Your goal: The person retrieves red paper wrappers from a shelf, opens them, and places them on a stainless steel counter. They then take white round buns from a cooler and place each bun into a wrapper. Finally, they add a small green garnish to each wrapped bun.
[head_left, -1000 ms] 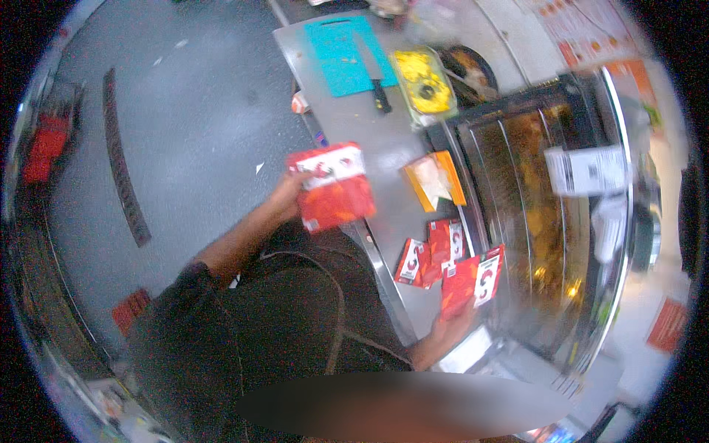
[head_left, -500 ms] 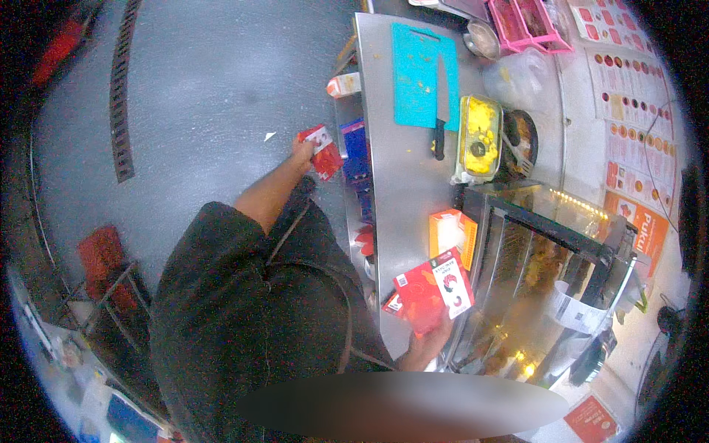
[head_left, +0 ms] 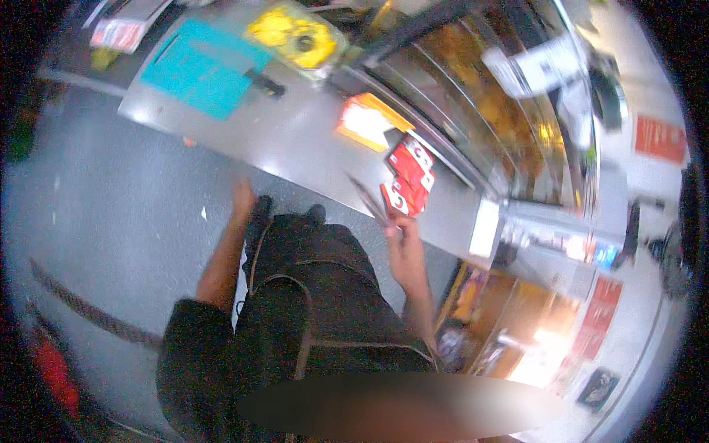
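My right hand (head_left: 401,227) is over the front edge of the steel counter, its fingers closed round a long thin greyish-brown thing (head_left: 365,198). That thing points up and left; motion blur hides its kind. Just beyond the hand, several red and white flat cartons (head_left: 410,181) lie in a loose overlapping pile on the counter. My left hand (head_left: 242,198) hangs over the floor, left of my dark apron and short of the counter edge. It is smeared, its fingers do not show apart, and no carton shows in it.
An orange and white box (head_left: 371,122) stands on the counter (head_left: 295,151) beside a glass-fronted display case (head_left: 473,81). Farther left are a turquoise cutting board (head_left: 199,70), a knife with a black handle (head_left: 264,83) and a container of yellow food (head_left: 295,38). Shelves (head_left: 509,317) are at right.
The view has swung, so the counter now crosses ahead of me. The red cartons have left both hands; a pile lies on the counter. A thin thing is in my right hand.
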### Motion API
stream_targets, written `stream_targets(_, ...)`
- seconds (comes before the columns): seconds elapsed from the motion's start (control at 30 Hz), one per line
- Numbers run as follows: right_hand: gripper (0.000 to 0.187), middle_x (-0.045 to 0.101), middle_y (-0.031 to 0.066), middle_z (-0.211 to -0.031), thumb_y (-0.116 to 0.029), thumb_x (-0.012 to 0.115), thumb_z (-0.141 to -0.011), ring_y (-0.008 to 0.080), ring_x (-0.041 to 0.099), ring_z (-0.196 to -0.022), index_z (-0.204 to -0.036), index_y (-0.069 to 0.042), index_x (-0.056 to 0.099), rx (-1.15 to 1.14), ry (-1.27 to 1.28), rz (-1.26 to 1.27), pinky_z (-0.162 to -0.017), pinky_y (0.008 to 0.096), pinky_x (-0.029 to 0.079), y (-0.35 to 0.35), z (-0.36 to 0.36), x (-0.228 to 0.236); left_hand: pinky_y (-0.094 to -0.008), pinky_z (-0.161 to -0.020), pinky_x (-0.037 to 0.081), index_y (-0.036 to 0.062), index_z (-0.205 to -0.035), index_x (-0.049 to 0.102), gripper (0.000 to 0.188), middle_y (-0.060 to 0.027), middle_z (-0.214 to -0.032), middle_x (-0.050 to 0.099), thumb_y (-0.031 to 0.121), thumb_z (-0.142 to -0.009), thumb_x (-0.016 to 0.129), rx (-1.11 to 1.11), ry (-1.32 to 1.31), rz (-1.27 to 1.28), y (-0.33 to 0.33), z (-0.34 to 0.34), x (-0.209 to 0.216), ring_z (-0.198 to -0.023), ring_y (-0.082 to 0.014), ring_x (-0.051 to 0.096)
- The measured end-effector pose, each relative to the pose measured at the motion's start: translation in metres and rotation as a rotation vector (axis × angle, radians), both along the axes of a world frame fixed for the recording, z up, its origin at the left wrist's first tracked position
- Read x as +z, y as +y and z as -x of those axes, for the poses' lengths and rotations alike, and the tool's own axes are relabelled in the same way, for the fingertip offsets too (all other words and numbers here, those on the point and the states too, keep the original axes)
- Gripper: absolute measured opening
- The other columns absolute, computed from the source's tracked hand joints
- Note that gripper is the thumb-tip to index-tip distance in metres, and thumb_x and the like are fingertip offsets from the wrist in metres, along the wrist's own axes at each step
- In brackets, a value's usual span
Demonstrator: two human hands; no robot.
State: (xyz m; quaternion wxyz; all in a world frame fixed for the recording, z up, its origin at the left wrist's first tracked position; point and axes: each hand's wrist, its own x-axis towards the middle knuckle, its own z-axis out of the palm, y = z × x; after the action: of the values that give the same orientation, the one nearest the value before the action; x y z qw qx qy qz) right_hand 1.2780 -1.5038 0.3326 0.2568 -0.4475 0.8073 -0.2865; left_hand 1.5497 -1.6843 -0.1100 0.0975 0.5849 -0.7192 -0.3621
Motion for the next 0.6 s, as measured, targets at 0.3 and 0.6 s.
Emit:
stream_targets(0.3,0.021,0.038,0.0208,-0.166,-0.014,0.071,-0.089,0.0427,0.037,-0.153,-0.109,-0.008,0.067,0.517,0.255,0.100,-0.124,0.0590,0.031,0.000,0.003,-0.014,-0.0471,-0.119,0.041,0.0014,-0.156,0.041,0.067,-0.0180,-0.148,0.058,0.053,-0.113,0.037,0.027,1.337,-1.207,0.059,0.110,0.338,-0.132,-0.0294,0.060)
stream_targets(0.6,0.092,0.042,0.0166,-0.160,-0.039,0.087,-0.079,0.0433,0.043,-0.140,-0.157,-0.015,0.045,0.401,0.211,0.253,-0.120,0.0540,0.036,0.053,0.131,0.002,-0.0477,-0.114,0.048,0.0008,-0.153,0.045,0.053,-0.0154,-0.149,0.058,0.031,-0.110,0.050,-0.185,1.377,-1.318,0.104,0.234,0.380,-0.134,-0.0312,0.060)
